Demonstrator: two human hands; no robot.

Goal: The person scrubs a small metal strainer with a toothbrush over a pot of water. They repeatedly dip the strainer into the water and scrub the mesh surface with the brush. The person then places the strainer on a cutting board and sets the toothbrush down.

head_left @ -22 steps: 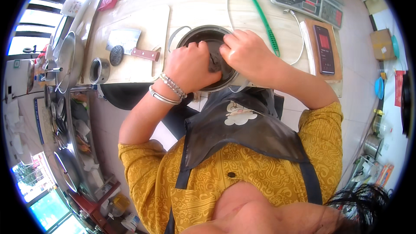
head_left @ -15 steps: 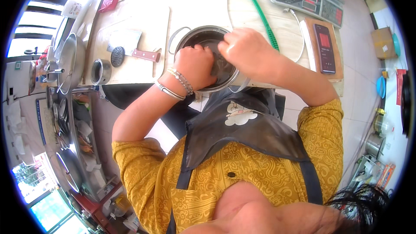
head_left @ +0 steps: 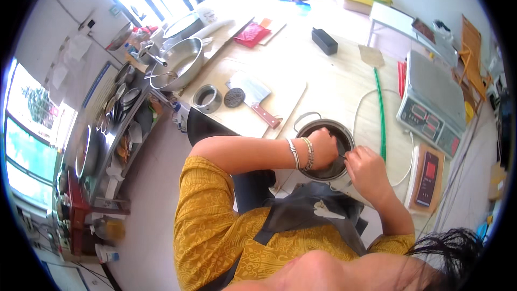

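A person's left hand point(head_left: 323, 148), with bracelets at the wrist, reaches inside a round, dark-walled metal pot point(head_left: 344, 132) with a wire-like loop handle. Its fingers are curled in; what they may be clamped on is hidden, so I cannot tell. The right hand point(head_left: 367, 171) is at the pot's right rim, thumb and fingertips close together; a small dark thin piece point(head_left: 342, 156) shows at the tips, too small to name, and I cannot tell whether it is gripped.

The pot stands near the front edge of a pale wooden table point(head_left: 334, 86). To its left lie a broad steel cleaver with a reddish-brown handle point(head_left: 267, 115), a black perforated disc point(head_left: 234, 97) and a short, thick metal ring point(head_left: 207, 98). To its right are a long green-handled tool point(head_left: 381, 113), a grey electronic scale point(head_left: 435, 89) and a dark phone point(head_left: 428, 179)
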